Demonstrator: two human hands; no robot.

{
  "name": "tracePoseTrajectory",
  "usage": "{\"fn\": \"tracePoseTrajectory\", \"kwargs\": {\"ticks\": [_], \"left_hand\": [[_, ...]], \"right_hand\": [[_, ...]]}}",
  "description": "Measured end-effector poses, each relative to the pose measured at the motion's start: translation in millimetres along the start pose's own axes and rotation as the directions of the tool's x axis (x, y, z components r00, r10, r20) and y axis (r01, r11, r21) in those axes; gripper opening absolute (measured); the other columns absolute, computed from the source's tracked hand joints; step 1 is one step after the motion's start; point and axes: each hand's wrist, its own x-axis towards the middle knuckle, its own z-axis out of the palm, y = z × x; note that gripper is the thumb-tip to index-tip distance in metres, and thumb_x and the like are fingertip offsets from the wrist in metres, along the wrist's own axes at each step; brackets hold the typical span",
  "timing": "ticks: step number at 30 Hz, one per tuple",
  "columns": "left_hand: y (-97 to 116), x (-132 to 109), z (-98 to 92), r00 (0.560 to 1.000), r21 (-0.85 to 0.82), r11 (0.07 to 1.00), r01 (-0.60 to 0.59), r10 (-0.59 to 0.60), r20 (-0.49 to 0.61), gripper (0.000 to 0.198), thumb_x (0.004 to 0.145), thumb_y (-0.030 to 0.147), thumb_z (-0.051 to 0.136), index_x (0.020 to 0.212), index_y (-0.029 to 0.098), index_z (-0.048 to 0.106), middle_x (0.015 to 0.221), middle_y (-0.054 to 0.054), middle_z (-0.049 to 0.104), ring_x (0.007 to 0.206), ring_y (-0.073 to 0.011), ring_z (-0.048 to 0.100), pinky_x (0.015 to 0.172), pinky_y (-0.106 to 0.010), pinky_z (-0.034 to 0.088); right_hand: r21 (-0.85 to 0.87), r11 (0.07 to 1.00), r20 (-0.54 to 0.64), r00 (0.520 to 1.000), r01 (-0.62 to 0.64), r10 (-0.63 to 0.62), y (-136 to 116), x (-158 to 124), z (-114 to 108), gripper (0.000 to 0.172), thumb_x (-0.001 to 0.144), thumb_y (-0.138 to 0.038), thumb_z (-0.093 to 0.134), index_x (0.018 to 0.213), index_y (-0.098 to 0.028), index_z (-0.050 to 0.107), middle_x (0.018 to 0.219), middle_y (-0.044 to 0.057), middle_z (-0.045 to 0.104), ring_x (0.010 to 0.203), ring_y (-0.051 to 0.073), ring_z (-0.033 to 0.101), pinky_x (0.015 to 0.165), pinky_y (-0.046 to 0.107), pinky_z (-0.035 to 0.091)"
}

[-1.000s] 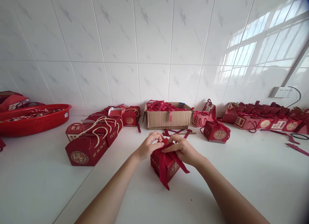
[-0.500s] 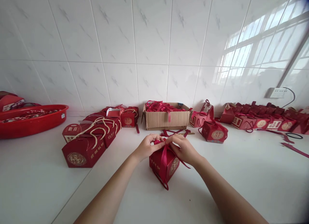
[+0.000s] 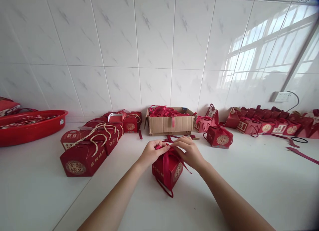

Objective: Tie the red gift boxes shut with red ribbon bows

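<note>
A small dark red gift box (image 3: 175, 171) with a gold round emblem stands on the white table in front of me, one corner turned my way. A red ribbon (image 3: 166, 164) runs over its top and hangs down the near side, and a red cord handle loops low at the front. My left hand (image 3: 154, 153) pinches the ribbon above the lid with thumb and fingers. From the other side, my right hand (image 3: 188, 152) pinches the ribbon too, its fingertips meeting the left ones. The knot or loop between the fingertips is mostly hidden.
Behind the hands stands a cardboard carton (image 3: 169, 124) of red ribbons. Red boxes with cream rope handles (image 3: 83, 159) line the left; a tied red box (image 3: 219, 136) and rows of others (image 3: 266, 126) sit right. A red basin (image 3: 32, 129) is far left, a black ring (image 3: 299, 140) far right.
The view has shifted slightly. Both hands stay at the top of the box, still pinching the ribbon, with only small finger movements.
</note>
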Motion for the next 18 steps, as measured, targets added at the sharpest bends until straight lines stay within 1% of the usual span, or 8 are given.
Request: {"fn": "tracePoseTrajectory", "kwargs": {"ticks": [2,4,8,12,18], "left_hand": [[-0.7,0.4,0.0,1.000,0.003,1.000,0.023,-0.023,-0.013,0.031,0.066,0.044,0.073,0.067,0.016,0.061,0.075,-0.001,0.064,0.065,-0.0127,0.056,0.064,-0.026,0.041],[-0.6,0.3,-0.3,0.999,-0.002,0.999,0.043,-0.044,-0.018,0.030,0.064,0.043,0.075,0.071,0.015,0.065,0.074,-0.002,0.065,0.064,-0.0133,0.056,0.063,-0.026,0.042],[0.7,0.0,-0.6,0.998,-0.013,0.998,0.062,-0.062,-0.013,0.030,0.063,0.042,0.076,0.068,0.015,0.064,0.072,-0.003,0.067,0.064,-0.0142,0.058,0.063,-0.027,0.043],[1.2,-0.2,-1.0,0.998,-0.010,0.998,0.057,-0.057,-0.007,0.031,0.062,0.041,0.077,0.063,0.015,0.061,0.080,-0.004,0.069,0.068,-0.0141,0.058,0.064,-0.026,0.042],[1.1,0.9,-2.2,0.999,-0.001,0.999,0.053,-0.053,-0.011,0.031,0.060,0.041,0.078,0.064,0.015,0.062,0.081,-0.005,0.068,0.072,-0.0165,0.059,0.064,-0.027,0.043]], "right_hand": [[-0.049,0.999,-0.002,1.000,0.002,-0.002,0.9,-0.5,-1.1,0.017,0.092,-0.018,0.051,0.088,-0.022,0.067,0.083,0.004,0.069,0.077,0.017,0.057,0.073,0.034,0.038],[-0.087,0.996,-0.001,1.000,0.007,-0.007,1.4,-1.0,-2.1,0.019,0.093,-0.018,0.050,0.086,-0.023,0.067,0.082,0.003,0.069,0.077,0.017,0.055,0.074,0.034,0.036],[-0.121,0.993,-0.008,1.000,0.015,-0.017,0.3,-1.0,-3.5,0.020,0.092,-0.017,0.049,0.083,-0.023,0.066,0.083,0.001,0.070,0.078,0.016,0.053,0.075,0.034,0.032],[-0.137,0.990,-0.013,1.000,0.017,-0.019,0.6,-1.1,-4.4,0.020,0.091,-0.014,0.051,0.081,-0.023,0.065,0.081,-0.001,0.070,0.079,0.015,0.053,0.078,0.036,0.030],[-0.172,0.985,-0.023,1.000,-0.004,0.000,7.6,-3.7,-3.3,0.019,0.089,-0.011,0.051,0.080,-0.024,0.063,0.078,0.000,0.067,0.078,0.016,0.051,0.080,0.037,0.028]]}}
